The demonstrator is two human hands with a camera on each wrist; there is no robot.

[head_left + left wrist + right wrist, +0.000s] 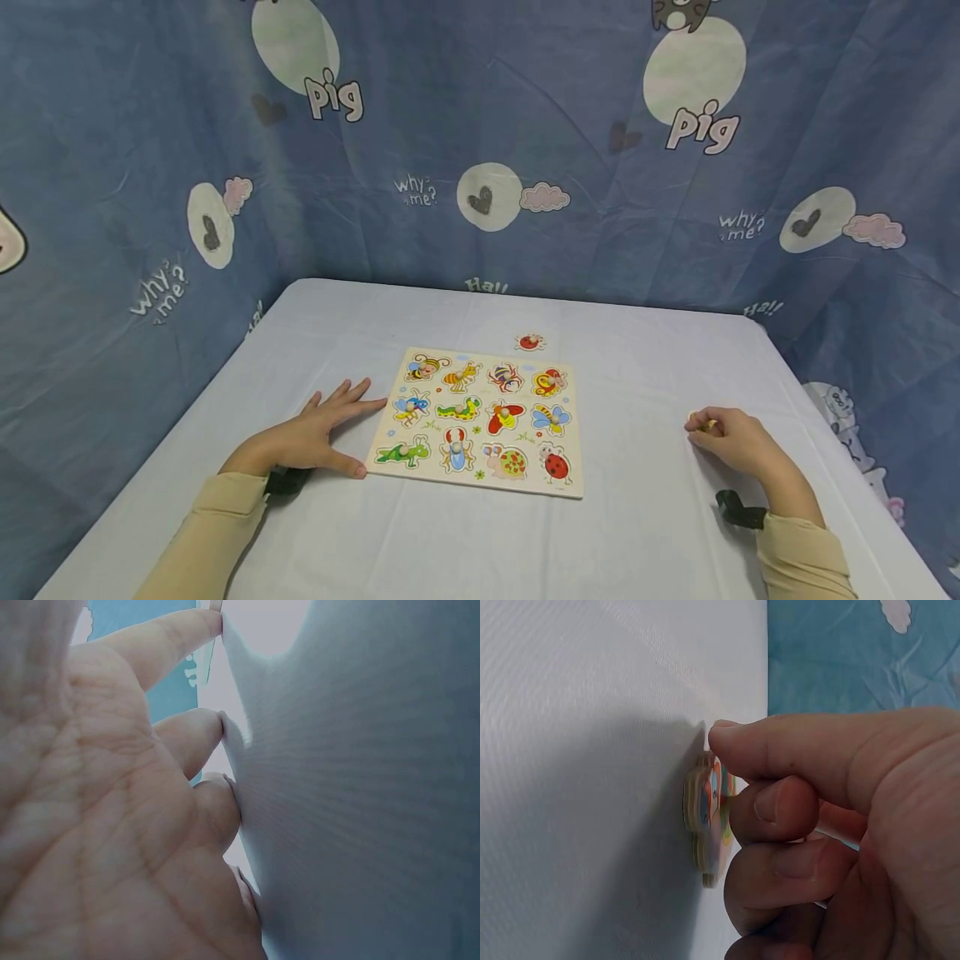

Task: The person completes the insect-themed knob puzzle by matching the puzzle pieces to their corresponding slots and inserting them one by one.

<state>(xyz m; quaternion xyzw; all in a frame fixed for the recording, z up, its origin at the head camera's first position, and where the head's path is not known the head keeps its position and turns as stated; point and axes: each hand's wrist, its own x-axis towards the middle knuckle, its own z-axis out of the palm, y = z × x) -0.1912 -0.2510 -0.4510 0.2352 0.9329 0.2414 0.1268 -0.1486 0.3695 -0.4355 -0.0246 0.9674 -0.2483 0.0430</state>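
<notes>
A wooden peg puzzle board [476, 431] with colourful insect pictures lies flat on the table. My left hand [324, 427] rests beside its left edge with fingers spread, the thumb and index fingertip at the board's edge. Over to the right, my right hand [738, 443] pinches a small wooden puzzle piece [701, 817] between thumb and curled fingers, low over the cloth. The piece stands on edge in the right wrist view, so its picture is only partly visible. Just behind the board lies a loose ladybug piece [530, 342].
A white cloth [637, 533] covers the table. Blue printed curtains [420, 250] hang behind and at both sides. Each wrist carries a dark camera mount, such as the right wrist's mount [741, 510].
</notes>
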